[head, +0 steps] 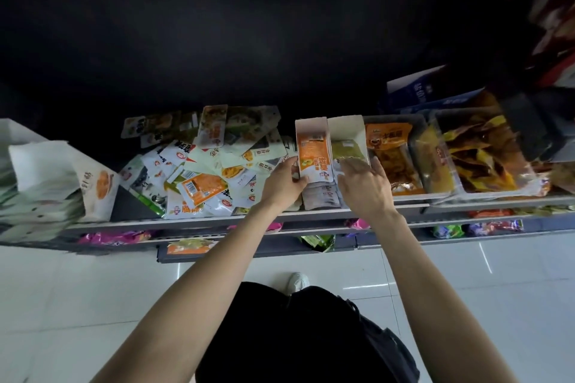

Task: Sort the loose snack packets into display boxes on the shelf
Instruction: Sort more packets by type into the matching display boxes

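Orange and white, the snack packet (pixel 315 158) I am handling stands upright in the narrow white display box (pixel 311 129), near the front edge of the shelf (pixel 186 222). My left hand (pixel 284 182) pinches the packet's lower left side between thumb and curled fingers. My right hand (pixel 362 185) rests on the green packets (pixel 347 151) in the neighbouring white box (pixel 348 127), fingers loosely spread and lightly bent, gripping nothing that I can see. To the left of the boxes, a heap of loose packets (pixel 199 174) covers the middle of the shelf. Clear trays of orange and yellow snacks (pixel 448 158) sit toward the shelf's right end.
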`<state>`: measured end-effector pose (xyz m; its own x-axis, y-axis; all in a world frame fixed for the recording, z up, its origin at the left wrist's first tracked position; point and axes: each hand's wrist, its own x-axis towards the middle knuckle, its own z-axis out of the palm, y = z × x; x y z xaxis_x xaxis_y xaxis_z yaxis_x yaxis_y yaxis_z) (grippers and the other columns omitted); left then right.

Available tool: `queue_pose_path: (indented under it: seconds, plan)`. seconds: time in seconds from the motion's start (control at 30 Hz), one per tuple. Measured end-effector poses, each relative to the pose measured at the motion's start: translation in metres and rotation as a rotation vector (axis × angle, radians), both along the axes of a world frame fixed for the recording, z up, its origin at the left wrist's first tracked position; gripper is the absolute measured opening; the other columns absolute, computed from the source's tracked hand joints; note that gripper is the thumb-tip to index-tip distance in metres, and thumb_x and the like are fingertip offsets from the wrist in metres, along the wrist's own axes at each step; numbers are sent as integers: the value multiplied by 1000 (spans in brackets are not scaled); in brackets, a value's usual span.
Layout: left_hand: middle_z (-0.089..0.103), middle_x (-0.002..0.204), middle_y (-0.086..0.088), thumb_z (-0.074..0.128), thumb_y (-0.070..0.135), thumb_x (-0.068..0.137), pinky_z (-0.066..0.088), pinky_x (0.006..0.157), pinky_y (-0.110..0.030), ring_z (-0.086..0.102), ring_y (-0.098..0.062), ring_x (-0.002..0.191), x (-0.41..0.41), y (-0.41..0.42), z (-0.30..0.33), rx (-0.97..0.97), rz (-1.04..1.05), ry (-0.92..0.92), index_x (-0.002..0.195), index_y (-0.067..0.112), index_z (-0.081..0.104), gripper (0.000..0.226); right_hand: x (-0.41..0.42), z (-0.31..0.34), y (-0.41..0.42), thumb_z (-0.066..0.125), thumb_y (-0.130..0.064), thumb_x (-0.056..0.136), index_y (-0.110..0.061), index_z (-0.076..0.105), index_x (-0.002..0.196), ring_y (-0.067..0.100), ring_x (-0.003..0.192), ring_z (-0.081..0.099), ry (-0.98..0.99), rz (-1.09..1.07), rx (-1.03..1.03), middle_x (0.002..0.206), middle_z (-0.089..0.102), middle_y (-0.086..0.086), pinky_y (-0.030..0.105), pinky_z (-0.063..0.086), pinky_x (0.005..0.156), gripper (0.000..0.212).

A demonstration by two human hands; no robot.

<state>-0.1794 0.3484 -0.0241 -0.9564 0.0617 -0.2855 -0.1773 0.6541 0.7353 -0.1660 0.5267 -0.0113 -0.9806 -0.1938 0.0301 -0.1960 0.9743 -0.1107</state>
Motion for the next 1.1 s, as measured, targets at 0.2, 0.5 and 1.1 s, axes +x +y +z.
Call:
queue_pose_path:
  seconds: [0.2,0.5,1.1]
  plan:
    - [64,111,6,57,22,92,39,81,-12,59,-6,98,19,-57,5,-58,53,295,122,17,56,30,20,23,-58,43,-16,88,-9,67,107,27,98,63,204,108,-382,105,69,7,38,50,85,31]
    - [49,126,-12,68,40,81,35,103,-39,42,-31,120,20,-192,-37,-598,31,4,129,11,46,60,1,-37,-179,39,-35,99,-27,19,148,34,142,8,-488,192,-44,156,10,5,50,24,113,54]
    - [64,98,20,67,34,85,49,76,-20,60,5,87,53,-194,67,62,68,4,105,30,54,25,5,11,-166,57,-21,94,-24,46,132,6,101,56,-446,-51,-1111,127,56,-2,11,45,77,40]
